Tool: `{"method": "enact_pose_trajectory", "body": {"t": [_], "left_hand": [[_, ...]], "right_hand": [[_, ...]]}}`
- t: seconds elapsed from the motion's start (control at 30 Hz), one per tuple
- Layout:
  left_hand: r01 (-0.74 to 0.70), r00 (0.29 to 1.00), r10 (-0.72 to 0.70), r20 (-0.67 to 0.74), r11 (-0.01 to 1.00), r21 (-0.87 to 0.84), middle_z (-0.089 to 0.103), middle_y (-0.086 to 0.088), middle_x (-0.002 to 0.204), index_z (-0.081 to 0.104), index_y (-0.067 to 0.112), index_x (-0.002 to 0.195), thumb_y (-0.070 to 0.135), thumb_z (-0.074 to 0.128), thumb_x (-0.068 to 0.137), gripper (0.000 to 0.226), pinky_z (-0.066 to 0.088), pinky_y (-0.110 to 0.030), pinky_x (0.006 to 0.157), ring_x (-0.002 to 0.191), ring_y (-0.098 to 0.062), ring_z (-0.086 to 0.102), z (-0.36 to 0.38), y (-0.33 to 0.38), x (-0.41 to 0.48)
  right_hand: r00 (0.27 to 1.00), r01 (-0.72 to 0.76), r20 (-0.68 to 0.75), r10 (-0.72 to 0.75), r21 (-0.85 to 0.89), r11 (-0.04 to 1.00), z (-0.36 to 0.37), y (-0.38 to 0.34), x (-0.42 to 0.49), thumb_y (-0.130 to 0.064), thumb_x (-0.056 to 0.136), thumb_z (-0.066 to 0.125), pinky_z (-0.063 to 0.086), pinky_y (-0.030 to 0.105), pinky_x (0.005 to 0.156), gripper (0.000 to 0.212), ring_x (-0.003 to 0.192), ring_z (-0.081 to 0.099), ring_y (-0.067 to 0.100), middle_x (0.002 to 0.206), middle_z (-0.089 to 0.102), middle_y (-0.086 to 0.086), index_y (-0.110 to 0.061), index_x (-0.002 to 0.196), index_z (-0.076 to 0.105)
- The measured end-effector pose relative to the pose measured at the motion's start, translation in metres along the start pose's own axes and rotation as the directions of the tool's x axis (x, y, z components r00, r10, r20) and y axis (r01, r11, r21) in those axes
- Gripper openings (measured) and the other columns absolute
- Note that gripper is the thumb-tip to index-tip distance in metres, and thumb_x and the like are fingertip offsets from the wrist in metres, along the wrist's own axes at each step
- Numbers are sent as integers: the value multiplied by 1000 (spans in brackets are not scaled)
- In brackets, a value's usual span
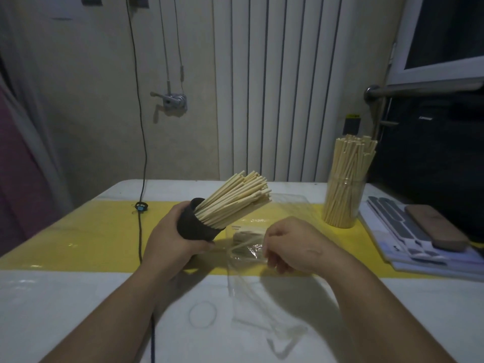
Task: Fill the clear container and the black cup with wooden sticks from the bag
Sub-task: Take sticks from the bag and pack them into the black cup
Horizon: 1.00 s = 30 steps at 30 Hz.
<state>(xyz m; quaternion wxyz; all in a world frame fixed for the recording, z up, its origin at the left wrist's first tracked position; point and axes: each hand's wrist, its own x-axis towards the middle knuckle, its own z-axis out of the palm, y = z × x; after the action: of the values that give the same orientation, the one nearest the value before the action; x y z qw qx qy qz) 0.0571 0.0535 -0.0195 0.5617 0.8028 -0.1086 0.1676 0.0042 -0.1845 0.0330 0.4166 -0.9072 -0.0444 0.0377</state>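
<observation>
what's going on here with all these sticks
A person is moving wooden sticks out of a clear bag. The left hand grips the black cup, tilted and packed with sticks. The right hand curls over the bag, where a few sticks remain; whether it holds any is unclear. The clear container stands at the right, already full.

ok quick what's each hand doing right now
Left hand: grips the tilted black cup.
Right hand: fingers curled at the clear bag; grip cannot be told.
</observation>
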Motion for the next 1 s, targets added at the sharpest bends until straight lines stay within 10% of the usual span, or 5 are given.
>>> {"method": "enact_pose_trajectory", "body": {"t": [0.27,0.47,1.0], "left_hand": [[12,1000,-12,1,1000,-8,66,29,101,59,47,114,20,91,46,80,49,-26,73,95,6,60,0,2,-1],[12,1000,-12,-2,1000,-6,67,26,103,59,44,118,17,92,49,81,50,-27,74,98,3,61,-1,3,-2],[20,1000,-20,-16,1000,-2,65,29,102,57,51,110,19,92,47,78,48,-25,73,97,7,59,-1,5,-2]], "right_hand": [[988,138,145,-59,-629,765,28,21,24,-20,86,56,42,38,106,52,131,47,28,146,44,-1,-23,138,52],[987,29,-77,-143,-785,618,44,28,31,-31,85,65,39,37,94,44,118,46,30,127,49,3,-25,128,56],[961,-26,-223,-163,-661,750,41,37,43,-32,81,65,47,27,75,23,92,66,25,95,71,1,-21,98,75]]}}
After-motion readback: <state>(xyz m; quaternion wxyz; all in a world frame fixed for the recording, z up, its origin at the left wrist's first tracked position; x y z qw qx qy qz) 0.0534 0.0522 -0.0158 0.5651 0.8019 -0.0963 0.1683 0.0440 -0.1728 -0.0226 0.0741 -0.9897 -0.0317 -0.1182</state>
